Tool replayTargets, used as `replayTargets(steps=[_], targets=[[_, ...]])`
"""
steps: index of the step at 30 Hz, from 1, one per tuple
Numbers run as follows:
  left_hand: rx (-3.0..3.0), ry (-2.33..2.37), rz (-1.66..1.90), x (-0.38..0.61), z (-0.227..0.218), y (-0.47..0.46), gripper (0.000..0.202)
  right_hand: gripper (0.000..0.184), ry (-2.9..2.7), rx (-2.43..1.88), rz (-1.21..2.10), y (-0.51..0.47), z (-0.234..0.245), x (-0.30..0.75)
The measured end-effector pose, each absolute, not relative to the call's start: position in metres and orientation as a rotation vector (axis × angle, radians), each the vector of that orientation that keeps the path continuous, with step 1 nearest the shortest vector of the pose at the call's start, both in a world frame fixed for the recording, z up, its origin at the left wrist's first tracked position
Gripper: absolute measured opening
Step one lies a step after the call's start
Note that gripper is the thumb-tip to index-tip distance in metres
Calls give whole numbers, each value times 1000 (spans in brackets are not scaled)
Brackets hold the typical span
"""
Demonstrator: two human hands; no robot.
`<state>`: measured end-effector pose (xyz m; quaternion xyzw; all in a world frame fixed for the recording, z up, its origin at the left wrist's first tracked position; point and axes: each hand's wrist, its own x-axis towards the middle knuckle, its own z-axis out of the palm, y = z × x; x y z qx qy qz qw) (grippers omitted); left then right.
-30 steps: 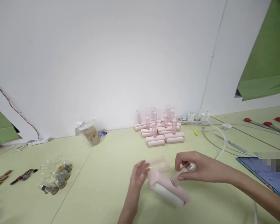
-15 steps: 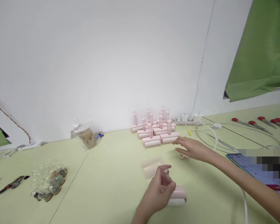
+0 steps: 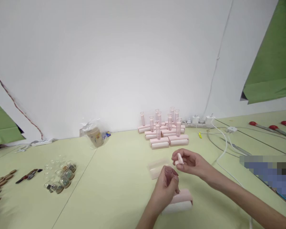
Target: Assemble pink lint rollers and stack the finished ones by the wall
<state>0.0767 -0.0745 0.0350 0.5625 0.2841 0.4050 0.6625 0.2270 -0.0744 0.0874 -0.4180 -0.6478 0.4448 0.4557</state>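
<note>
My left hand point(image 3: 165, 189) is closed around the clear pink tube handle point(image 3: 169, 171) of a pink lint roller, its open round end facing up. The roller's pink and white head point(image 3: 181, 202) lies on the table just below that hand. Between the fingertips of my right hand point(image 3: 189, 162) is a small pale pink heart-loop cap point(image 3: 180, 159), held just above and right of the tube's end, apart from it. A clear curved cover point(image 3: 156, 168) lies on the table behind my left hand.
Several pink lint rollers point(image 3: 159, 143) with upright handles stand by the wall. Glass domes point(image 3: 64, 181) and a bagged cup point(image 3: 95, 136) sit to the left. Chargers point(image 3: 209, 119), white cables point(image 3: 225, 152), red-ended tools point(image 3: 274, 128) and a pixelated screen point(image 3: 264, 171) are on the right.
My right hand has picked the heart-loop cap up off the table and brought it in close to my left hand. My left hand still grips the tube. The view has shifted slightly left.
</note>
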Motion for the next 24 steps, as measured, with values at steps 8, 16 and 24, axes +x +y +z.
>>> replayTargets(steps=[8,16,24], targets=[[1292,737,928,79,32,-77,40,25,-1489,-1036,974,-77,68,187],[1335,725,931,78,38,-81,40,19,-1596,-1129,882,-79,67,197],[1264,751,1000,89,35,-82,40,23,-1833,-1083,954,-80,94,207]])
